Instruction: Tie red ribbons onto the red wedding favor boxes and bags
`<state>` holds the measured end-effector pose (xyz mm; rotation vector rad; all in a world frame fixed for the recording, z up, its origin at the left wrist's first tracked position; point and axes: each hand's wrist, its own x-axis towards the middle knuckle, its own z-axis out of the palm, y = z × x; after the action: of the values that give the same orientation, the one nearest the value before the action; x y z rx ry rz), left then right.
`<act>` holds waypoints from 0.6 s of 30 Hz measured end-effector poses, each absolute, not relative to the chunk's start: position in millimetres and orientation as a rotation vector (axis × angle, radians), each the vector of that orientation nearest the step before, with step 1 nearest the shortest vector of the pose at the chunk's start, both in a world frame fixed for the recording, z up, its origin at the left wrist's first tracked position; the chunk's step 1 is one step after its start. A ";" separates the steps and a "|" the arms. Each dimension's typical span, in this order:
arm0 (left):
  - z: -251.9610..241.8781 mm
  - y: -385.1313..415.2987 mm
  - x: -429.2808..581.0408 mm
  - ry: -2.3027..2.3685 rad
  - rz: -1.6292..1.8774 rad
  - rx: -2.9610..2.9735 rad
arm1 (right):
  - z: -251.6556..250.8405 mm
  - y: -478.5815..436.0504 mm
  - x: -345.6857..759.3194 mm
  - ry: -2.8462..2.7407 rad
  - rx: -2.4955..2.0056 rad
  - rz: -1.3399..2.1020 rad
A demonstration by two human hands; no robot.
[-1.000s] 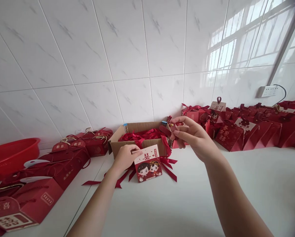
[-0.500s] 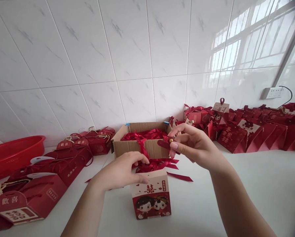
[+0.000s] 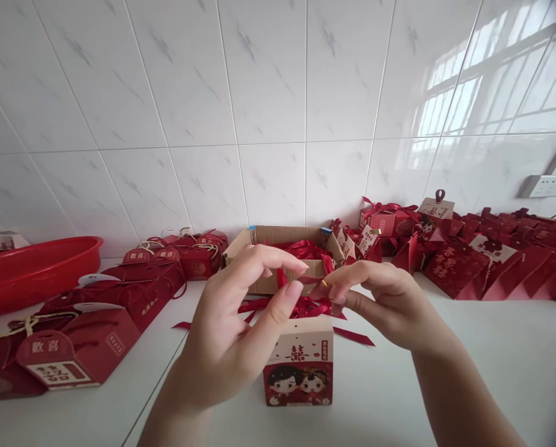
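Note:
My right hand (image 3: 380, 304) pinches a small dark red strip (image 3: 311, 280) with a gold stud, above and behind a decorated box. My left hand (image 3: 245, 316) is raised at the strip's other end, thumb and fingertips apart, with a narrow gap between them; no hold on the strip shows. Below the hands, the red and cream box (image 3: 299, 366) with two cartoon faces stands upright on the white table. Red ribbons (image 3: 355, 336) lie behind it, in front of an open cardboard box (image 3: 262, 284) that holds more ribbon.
Red gift boxes (image 3: 92, 341) with cord handles and a red basin (image 3: 40, 273) are at the left. More red boxes (image 3: 459, 267) stand in rows at the right. Behind the table (image 3: 375, 397) rises a tiled wall (image 3: 273, 74) with a socket strip (image 3: 545, 185).
My left hand has risen from the decorated box to the strip, its palm turned into view. My right hand still holds the strip, now more level. The view has shifted, moving the scene rightward.

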<state>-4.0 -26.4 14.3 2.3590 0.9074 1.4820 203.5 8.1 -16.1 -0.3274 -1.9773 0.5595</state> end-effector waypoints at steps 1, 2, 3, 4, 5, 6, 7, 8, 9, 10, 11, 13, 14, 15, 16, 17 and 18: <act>14.4 -27.1 -4.4 0.903 1.483 2.367 | -17.0 8.8 202.6 -1.988 -0.313 0.543; 14.5 -27.5 -4.5 0.902 1.478 2.389 | -17.5 9.1 201.6 -2.001 -0.298 0.516; 14.6 -27.6 -4.1 0.914 1.461 2.416 | -17.6 9.2 200.5 -2.016 -0.281 0.481; 14.5 -27.4 -3.5 0.944 1.431 2.439 | -17.2 9.1 199.5 -2.035 -0.264 0.438; 14.4 -27.0 -2.7 0.988 1.387 2.452 | -16.6 8.6 198.4 -2.050 -0.249 0.391; 14.1 -26.6 -2.0 1.034 1.336 2.451 | -15.8 8.0 197.5 -2.060 -0.233 0.344; 13.9 -26.0 -1.3 1.071 1.293 2.440 | -15.0 7.3 196.7 -2.067 -0.224 0.300; 13.6 -25.5 -0.8 1.090 1.267 2.425 | -14.3 6.5 196.0 -2.071 -0.226 0.256; 13.3 -25.0 -0.5 1.093 1.261 2.412 | -13.9 5.6 195.3 -2.071 -0.236 0.211; 13.2 -24.5 -0.3 1.086 1.271 2.400 | -13.6 4.9 194.8 -2.066 -0.253 0.166; 13.1 -24.1 -0.2 1.077 1.283 2.388 | -13.6 4.2 194.2 -2.062 -0.271 0.126; 13.0 -23.2 -0.3 1.061 1.287 2.368 | -13.8 3.3 193.0 -2.062 -0.298 0.059; 12.8 -22.7 -0.3 1.054 1.276 2.362 | -13.8 3.0 192.3 -2.063 -0.297 0.030; 12.6 -22.3 -0.3 1.046 1.265 2.357 | -13.9 2.8 191.7 -2.065 -0.291 0.005; 12.4 -21.8 -0.4 1.037 1.254 2.357 | -14.0 2.6 191.0 -2.068 -0.284 -0.015; 12.1 -21.3 -0.3 1.027 1.252 2.359 | -14.1 2.3 190.5 -2.070 -0.281 -0.027; 11.7 -20.7 -0.3 1.017 1.256 2.362 | -14.4 2.0 190.2 -2.070 -0.285 -0.033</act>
<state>-0.3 -20.7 11.7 2.3625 1.0171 1.2560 190.2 2.0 -14.4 -0.2846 -2.0700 -0.0325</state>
